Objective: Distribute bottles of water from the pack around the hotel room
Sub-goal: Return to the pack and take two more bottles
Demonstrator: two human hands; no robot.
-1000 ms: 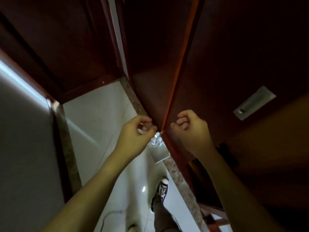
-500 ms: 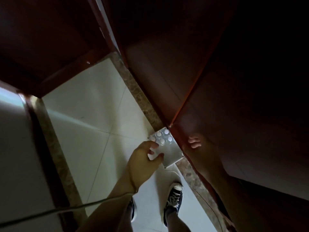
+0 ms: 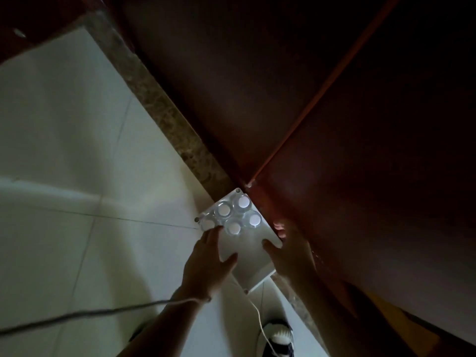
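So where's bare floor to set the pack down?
Free: the pale tiles left of the pack, out to the stone strip. Crowded: right side, where the right hand squeezes against the wood panel; shoe below.

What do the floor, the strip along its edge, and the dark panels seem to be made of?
Floor: glossy pale tile, likely ceramic, with grout lines and sheen. Edge strip: mottled brown, polished stone by its speckle. Dark panels: reddish wood or veneer with a soft satin sheen; too dim to see grain.
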